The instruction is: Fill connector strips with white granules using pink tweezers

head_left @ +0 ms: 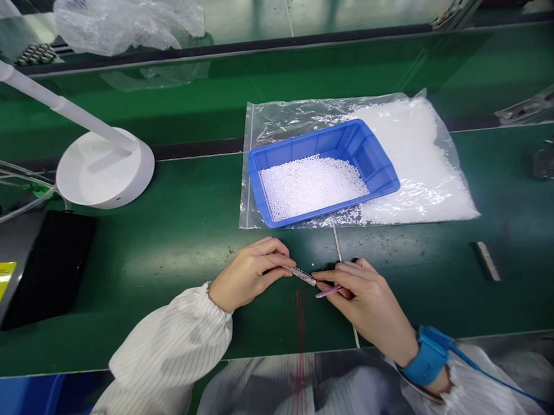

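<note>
While a grey box with a yellow label (pixel 12 237) is sitting at the far left edge, a flat black panel (pixel 52 266) is standing against its right side. Next, a round white base with a slanting white pole (pixel 105 177) is resting on the dark green tabletop (pixel 167 228). Above and behind it, a crumpled bundle of clear plastic wrap (pixel 124 20) is lying on the raised ledge.

Nearer the middle, the person's left hand (pixel 250 273), in a white striped sleeve, is closing thumb and fingertips on one end of a slim, pale, dark-flecked strip (pixel 303 275). The strip is bridging the two hands, slightly above the tabletop and in front of the tray. Below it, thin red lines (pixel 299 317) are running downward; whether thread or light, one cannot tell.

Behind the hands, a rectangular blue plastic tray (pixel 376 165) is holding small white beads (pixel 312 184) and is standing on a clear zip bag (pixel 280 123), whose right part is bulging with white granules (pixel 414 170). A thin pale rod (pixel 337 243) is lying partly beneath the right hand (pixel 367 295). That hand's fingertips are meeting the strip's other end, its bent fingers gripping a slim pink stick (pixel 328 291). A blue wristband with a blue cord (pixel 428 358) is encircling its wrist.

Farther right, a small grey bar (pixel 488 261) is lying alone; at the edge, a blurred dark object (pixel 551 159) is resting.
</note>
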Action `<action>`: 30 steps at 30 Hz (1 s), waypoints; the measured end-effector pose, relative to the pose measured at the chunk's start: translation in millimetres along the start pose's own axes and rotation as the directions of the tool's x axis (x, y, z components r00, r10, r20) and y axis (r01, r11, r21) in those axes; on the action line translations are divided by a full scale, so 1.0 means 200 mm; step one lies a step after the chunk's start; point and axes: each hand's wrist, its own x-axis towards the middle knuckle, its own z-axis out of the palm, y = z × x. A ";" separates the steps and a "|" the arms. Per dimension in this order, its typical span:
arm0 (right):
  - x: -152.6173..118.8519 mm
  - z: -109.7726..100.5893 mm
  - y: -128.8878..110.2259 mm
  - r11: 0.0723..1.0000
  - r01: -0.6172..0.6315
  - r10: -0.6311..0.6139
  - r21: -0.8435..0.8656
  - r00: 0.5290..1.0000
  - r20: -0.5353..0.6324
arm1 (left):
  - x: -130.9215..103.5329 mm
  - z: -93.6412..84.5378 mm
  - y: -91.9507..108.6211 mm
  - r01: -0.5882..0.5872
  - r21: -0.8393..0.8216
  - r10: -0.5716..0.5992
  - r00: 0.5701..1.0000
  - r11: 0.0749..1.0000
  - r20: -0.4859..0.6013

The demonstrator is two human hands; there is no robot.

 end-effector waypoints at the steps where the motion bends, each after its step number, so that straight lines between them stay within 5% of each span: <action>1: -0.01 0.01 0.00 1.000 0.002 -0.002 -0.003 1.000 -0.025 | 0.00 0.00 0.00 -0.006 0.001 0.006 1.000 1.000 -0.006; 7: -0.06 0.05 -0.01 0.999 -0.020 0.013 -0.041 0.987 -0.158 | 0.01 0.02 0.00 0.007 0.026 -0.007 1.000 1.000 -0.013; 11: -0.06 0.06 -0.03 1.000 -0.023 0.021 -0.012 0.987 -0.162 | -0.04 0.07 0.05 0.205 0.169 -0.162 0.958 0.964 -0.236; 14: -0.05 0.08 -0.04 1.000 -0.014 0.015 0.009 0.989 -0.148 | -0.10 0.12 0.12 0.303 0.184 -0.255 0.935 0.935 -0.247; 17: -0.04 0.08 -0.04 0.999 0.022 -0.018 0.025 0.990 -0.143 | -0.13 0.16 0.17 0.328 0.164 -0.297 0.936 0.931 -0.188; 30: -0.01 0.07 -0.03 0.998 0.067 -0.066 0.007 0.993 -0.099 | -0.12 0.25 0.16 0.299 0.085 -0.255 0.906 0.950 -0.337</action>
